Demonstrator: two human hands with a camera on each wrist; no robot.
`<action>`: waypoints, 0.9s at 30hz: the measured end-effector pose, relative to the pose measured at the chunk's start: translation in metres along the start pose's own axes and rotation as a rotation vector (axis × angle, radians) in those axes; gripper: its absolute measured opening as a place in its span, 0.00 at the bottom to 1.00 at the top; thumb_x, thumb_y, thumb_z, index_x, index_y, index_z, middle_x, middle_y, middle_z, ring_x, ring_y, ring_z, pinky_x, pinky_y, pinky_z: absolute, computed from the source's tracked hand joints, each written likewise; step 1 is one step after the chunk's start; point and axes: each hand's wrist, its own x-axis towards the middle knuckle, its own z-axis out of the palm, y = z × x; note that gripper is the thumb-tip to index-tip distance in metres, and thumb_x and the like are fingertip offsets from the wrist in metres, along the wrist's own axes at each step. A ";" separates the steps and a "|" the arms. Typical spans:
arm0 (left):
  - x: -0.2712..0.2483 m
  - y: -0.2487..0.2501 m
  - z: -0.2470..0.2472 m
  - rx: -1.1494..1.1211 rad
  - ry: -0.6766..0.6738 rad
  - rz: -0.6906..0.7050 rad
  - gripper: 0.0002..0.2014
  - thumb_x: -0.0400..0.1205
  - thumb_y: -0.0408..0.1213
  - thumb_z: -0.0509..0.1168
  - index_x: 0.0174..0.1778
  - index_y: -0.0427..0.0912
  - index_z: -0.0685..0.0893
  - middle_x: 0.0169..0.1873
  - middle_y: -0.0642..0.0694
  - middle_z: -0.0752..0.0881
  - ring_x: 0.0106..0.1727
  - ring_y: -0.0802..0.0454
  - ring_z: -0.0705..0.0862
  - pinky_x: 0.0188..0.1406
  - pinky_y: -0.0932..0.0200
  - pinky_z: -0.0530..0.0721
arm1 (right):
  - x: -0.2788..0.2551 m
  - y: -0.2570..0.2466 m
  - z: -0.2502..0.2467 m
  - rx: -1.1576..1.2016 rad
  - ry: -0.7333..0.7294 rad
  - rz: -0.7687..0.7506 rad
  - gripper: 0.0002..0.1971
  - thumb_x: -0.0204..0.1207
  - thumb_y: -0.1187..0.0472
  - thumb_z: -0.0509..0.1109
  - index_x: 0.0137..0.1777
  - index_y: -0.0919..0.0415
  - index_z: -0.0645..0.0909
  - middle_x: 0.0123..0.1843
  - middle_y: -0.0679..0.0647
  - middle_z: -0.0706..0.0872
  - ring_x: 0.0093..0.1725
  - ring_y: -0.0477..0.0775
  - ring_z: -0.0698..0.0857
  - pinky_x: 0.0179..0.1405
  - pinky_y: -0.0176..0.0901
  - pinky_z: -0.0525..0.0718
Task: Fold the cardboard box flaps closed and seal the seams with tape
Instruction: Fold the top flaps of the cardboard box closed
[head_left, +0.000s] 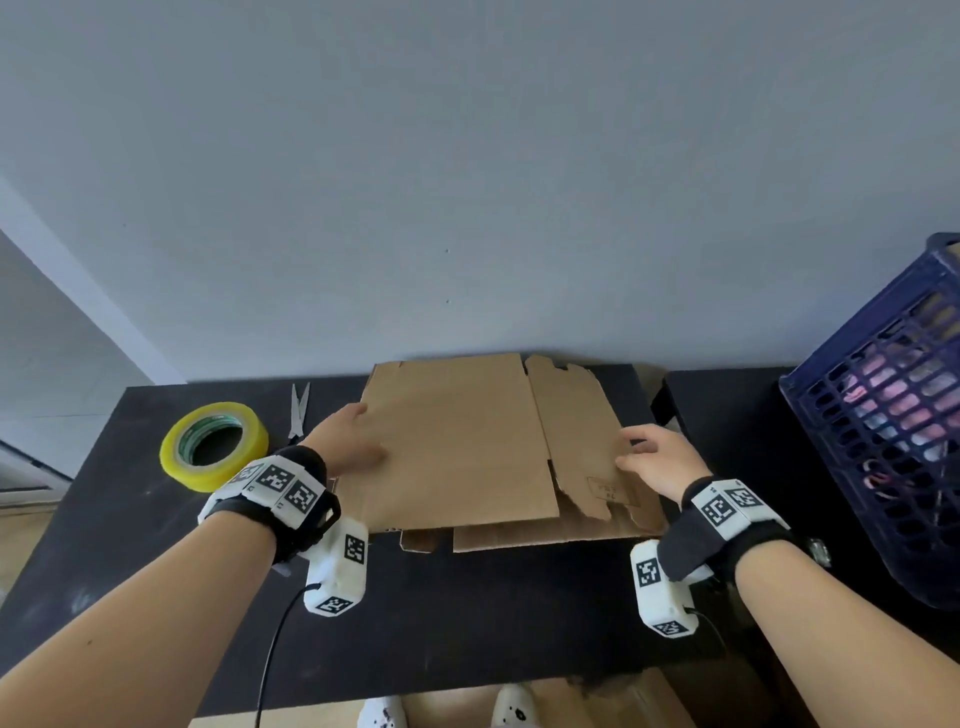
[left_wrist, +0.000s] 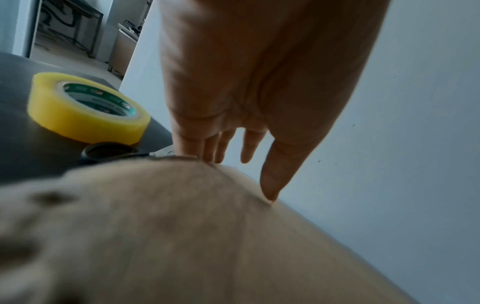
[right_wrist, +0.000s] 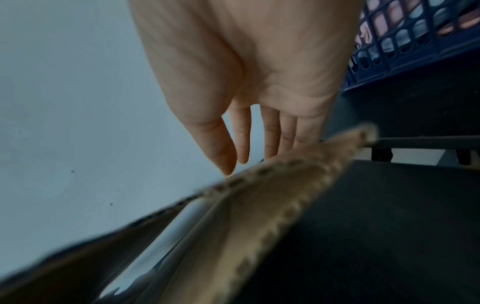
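Observation:
A flattened brown cardboard box (head_left: 457, 441) lies on the black table (head_left: 467, 597), its torn flaps overlapping on the right. My left hand (head_left: 348, 441) holds the box's left edge; in the left wrist view the thumb of this hand (left_wrist: 241, 164) lies on top of the cardboard (left_wrist: 182, 236) while the fingers pass behind its edge. My right hand (head_left: 644, 457) grips the right edge, fingers on top. In the right wrist view the cardboard (right_wrist: 259, 205) edge is lifted off the table at that hand (right_wrist: 254, 160). A yellow tape roll (head_left: 214, 446) (left_wrist: 88, 107) lies to the left.
Scissors (head_left: 300, 410) (left_wrist: 106, 152) lie between the tape and the box. A dark blue plastic basket (head_left: 883, 415) (right_wrist: 415, 41) with things in it stands at the right on a second table. A grey wall runs right behind the table.

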 end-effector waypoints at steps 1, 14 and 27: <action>-0.002 0.003 -0.006 0.033 0.002 0.026 0.35 0.79 0.34 0.68 0.81 0.38 0.60 0.78 0.39 0.67 0.79 0.42 0.66 0.76 0.52 0.66 | -0.002 -0.004 -0.004 -0.002 0.002 -0.018 0.23 0.75 0.61 0.72 0.70 0.52 0.77 0.67 0.56 0.81 0.67 0.56 0.79 0.68 0.50 0.75; -0.023 0.051 -0.070 -0.311 0.086 0.062 0.25 0.82 0.55 0.60 0.62 0.37 0.81 0.56 0.42 0.80 0.53 0.41 0.84 0.54 0.53 0.85 | 0.002 -0.053 -0.046 0.228 0.108 -0.105 0.09 0.78 0.52 0.69 0.47 0.56 0.88 0.53 0.55 0.87 0.55 0.55 0.84 0.60 0.50 0.83; -0.028 0.070 -0.102 -0.629 0.402 0.142 0.30 0.77 0.60 0.63 0.66 0.40 0.75 0.53 0.41 0.84 0.54 0.43 0.85 0.52 0.45 0.86 | -0.010 -0.110 -0.076 0.523 -0.020 0.086 0.20 0.81 0.47 0.60 0.60 0.64 0.73 0.51 0.68 0.82 0.51 0.74 0.87 0.50 0.53 0.86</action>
